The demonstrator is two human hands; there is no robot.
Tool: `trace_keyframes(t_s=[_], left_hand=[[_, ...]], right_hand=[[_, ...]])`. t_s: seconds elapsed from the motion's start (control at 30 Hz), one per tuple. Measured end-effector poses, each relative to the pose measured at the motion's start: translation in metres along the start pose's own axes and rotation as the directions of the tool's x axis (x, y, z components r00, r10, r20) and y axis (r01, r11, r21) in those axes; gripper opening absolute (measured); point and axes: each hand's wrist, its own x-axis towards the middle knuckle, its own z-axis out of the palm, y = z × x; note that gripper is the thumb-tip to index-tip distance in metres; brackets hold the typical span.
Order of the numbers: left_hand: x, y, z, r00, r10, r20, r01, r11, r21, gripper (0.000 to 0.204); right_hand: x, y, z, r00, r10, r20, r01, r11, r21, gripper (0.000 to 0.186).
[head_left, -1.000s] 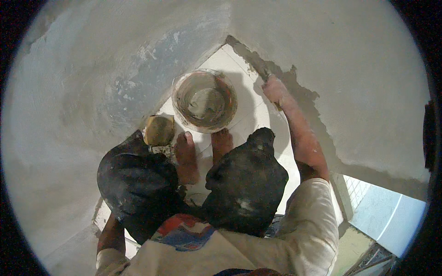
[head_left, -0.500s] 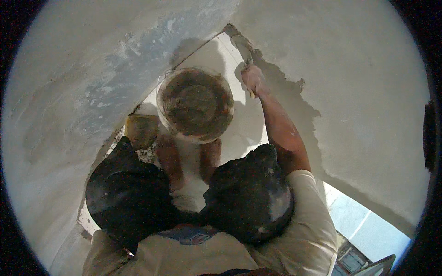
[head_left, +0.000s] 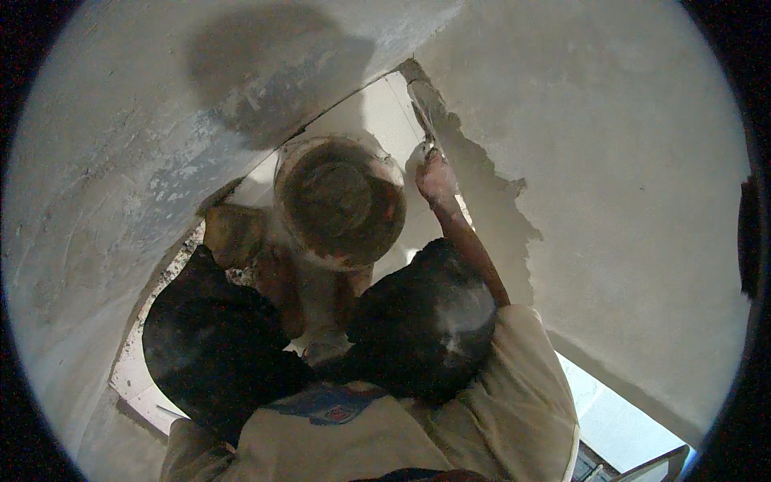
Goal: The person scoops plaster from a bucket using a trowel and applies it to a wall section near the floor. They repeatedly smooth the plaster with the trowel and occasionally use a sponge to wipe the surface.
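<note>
Pale floor (head_left: 385, 120) in the corner — a plaster-caked bucket (head_left: 340, 201) and bare feet (head_left: 281, 281) on it.

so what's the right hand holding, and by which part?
The right hand grips a trowel by its lower handle end, blade against the wall corner. The left hand is out of view.

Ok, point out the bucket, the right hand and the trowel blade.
bucket (head_left: 340, 201): head view, inside bottom.
right hand (head_left: 436, 177): head view, back of hand.
trowel blade (head_left: 423, 119): head view, blade against the wall.
</note>
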Motion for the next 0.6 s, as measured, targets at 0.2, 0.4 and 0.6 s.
trace_keyframes(t_s=[0.2, 0.4, 0.6], left_hand=[[-0.003, -0.004, 0.004, 0.999, 0.04, -0.01, -0.04, 0.998, -0.038, 0.059], [-0.018, 0.021, 0.011, 0.981, 0.195, -0.01, -0.195, 0.979, -0.052, 0.059], [-0.037, 0.156, 0.06, 0.563, 0.824, -0.061, -0.826, 0.563, -0.022, 0.059]], right_hand=[[0.016, -0.01, -0.023, 0.996, 0.073, 0.041, -0.077, 0.993, 0.086, 0.039], [-0.021, -0.015, -0.032, 0.983, -0.09, -0.16, 0.114, 0.983, 0.146, 0.033], [0.016, -0.03, 0.002, 0.996, -0.073, -0.04, 0.075, 0.996, 0.051, 0.03]])
